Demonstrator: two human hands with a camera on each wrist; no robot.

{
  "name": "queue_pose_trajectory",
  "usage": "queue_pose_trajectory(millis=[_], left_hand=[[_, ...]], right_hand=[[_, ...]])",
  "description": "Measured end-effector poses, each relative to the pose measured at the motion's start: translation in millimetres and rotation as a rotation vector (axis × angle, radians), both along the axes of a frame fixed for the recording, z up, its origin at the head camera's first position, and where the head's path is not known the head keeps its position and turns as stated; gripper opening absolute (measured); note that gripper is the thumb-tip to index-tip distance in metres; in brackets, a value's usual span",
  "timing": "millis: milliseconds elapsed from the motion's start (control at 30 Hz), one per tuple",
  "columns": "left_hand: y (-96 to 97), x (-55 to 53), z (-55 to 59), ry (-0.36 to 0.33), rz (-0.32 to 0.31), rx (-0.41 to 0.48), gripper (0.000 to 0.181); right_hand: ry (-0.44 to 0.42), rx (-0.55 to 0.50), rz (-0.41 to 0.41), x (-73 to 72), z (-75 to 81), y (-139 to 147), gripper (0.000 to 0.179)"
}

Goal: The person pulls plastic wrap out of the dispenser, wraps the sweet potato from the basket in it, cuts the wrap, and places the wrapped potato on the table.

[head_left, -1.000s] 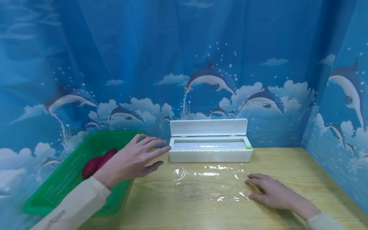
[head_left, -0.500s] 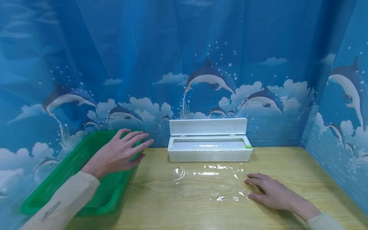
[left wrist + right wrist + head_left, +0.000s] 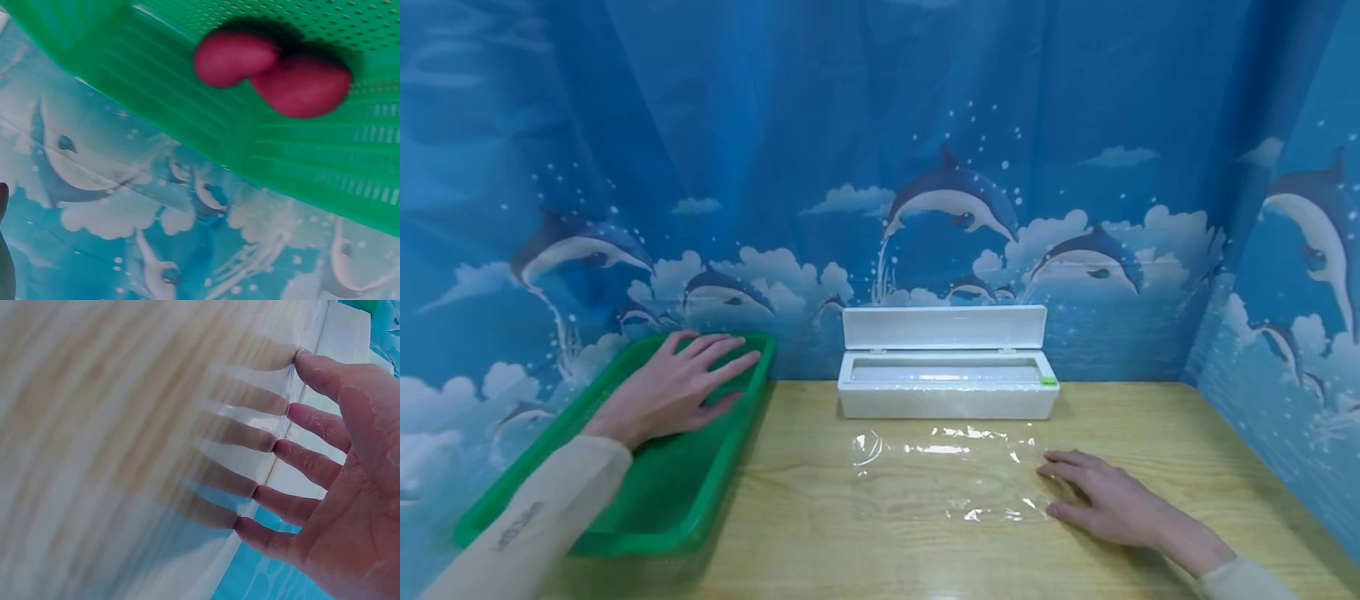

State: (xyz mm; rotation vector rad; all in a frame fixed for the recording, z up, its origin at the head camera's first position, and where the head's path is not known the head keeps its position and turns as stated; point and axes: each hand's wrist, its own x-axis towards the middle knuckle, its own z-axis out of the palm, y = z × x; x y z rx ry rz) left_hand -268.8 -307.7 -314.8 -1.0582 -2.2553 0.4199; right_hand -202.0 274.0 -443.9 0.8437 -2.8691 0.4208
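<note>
My left hand [image 3: 673,387] hovers over the green plastic basket [image 3: 625,543], its fingers spread and holding nothing. Two dark-red, rounded, smooth things [image 3: 306,84] lie touching in the basket in the left wrist view; in the head view the hand and arm hide them. A sheet of clear plastic wrap [image 3: 940,450] lies on the table in front of a white wrap dispenser box [image 3: 947,404] with its lid raised. The right hand [image 3: 1101,496] rests its fingertips at the right edge of the wrap, fingers gently bent and gripping nothing.
A small green piece [image 3: 1048,381] sits at the right end of the dispenser's front edge. Behind the wooden table [image 3: 1135,417] hangs a blue curtain [image 3: 820,125] printed with dolphins, which also closes off the right side.
My left hand has moved left from near the dispenser to over the basket, covering the red things in the head view. The right hand and the wrap have stayed put.
</note>
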Motion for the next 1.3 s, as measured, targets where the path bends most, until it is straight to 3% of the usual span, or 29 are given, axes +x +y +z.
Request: queue_pose_trajectory(millis=[100, 267, 433, 600, 867, 1033, 1300], left_hand=[[-11.2, -1.9, -2.9, -0.019, 0.034, -0.002, 0.077], [-33.5, -2.7, -9.0, -0.083, 0.145, 0.015, 0.055], [-49.3, -4.7, -14.5, -0.13, 0.257, 0.023, 0.063], [-55.5, -6.4, -16.9, -0.186, 0.342, -0.009, 0.058], [-56.1, -16.2, -26.9, -0.376, 0.511, 0.003, 0.059], [-54.8, -25.1, -35.3, -0.45, 0.561, 0.019, 0.065], [-57.1, -30.2, -49.0, -0.478, 0.597, 0.003, 0.072]], right_hand=[[-0.005, -0.002, -0.006, 0.5, 0.4, 0.1, 0.053], [-0.004, -0.01, -0.009, 1.1, 1.1, -0.4, 0.053], [0.014, -0.018, -0.006, 1.7, 1.4, -1.1, 0.052], [0.001, -0.021, -0.013, 1.8, 2.6, -1.3, 0.052], [-0.015, -0.018, -0.013, 1.9, 1.4, -1.2, 0.052], [-0.012, -0.017, -0.011, 1.6, 0.9, -1.1, 0.051], [-0.039, -0.018, -0.025, 1.5, 1.5, -1.5, 0.052]])
